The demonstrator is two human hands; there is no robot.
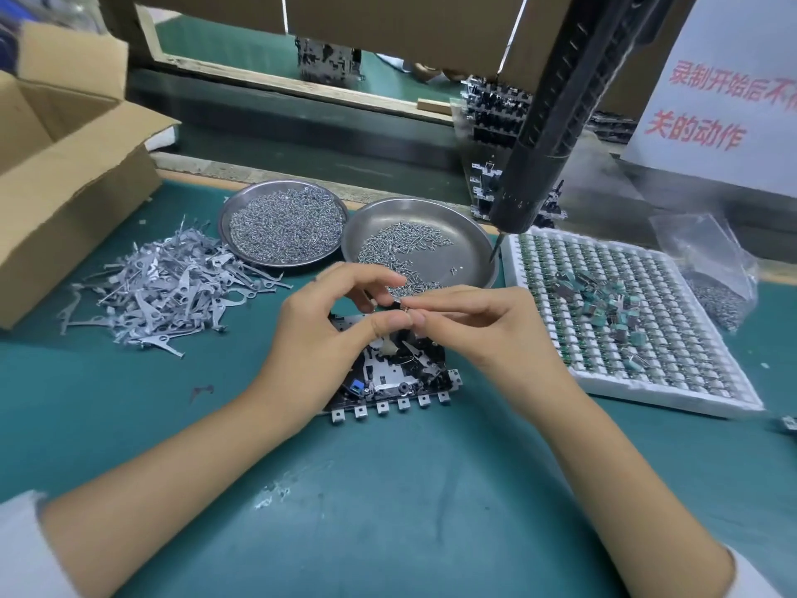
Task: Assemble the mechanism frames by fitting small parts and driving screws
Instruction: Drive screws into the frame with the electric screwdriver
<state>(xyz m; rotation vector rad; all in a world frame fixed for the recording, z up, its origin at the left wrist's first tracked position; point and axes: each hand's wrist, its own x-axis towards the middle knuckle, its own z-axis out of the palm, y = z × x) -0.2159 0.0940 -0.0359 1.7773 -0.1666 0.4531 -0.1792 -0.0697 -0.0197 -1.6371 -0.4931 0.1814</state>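
Steel dishes [420, 243] of screws beyond frame [401, 373]; both hands [327, 321] [478, 325] pinching small part [399, 303] above it

Teal worktable [388, 489] — wooden-framed divider [241, 77]

— Where's the frame [388, 377]?
— On the mat [388, 489], under both hands. Lever pile [159, 287] left, foam tray [638, 321] right.
— The two dishes?
— Behind it, side by side
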